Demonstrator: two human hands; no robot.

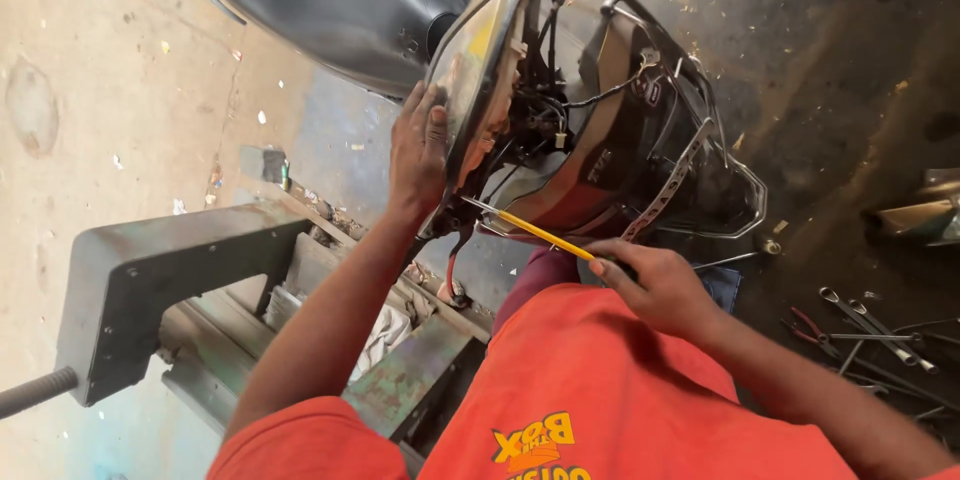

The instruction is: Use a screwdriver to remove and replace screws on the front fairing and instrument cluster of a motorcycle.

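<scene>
Toward headlight, apparently: screwdriver tip.

Clad in a bright orange-red T-shirt with short sleeves, ending above the elbows. Printed on the chest in yellow and orange: a graphic with blocky lettering, partly cut by the frame edge. Bare forearms, no gloves, no watch or rings visible. Maroon trousers below the shirt.
</scene>
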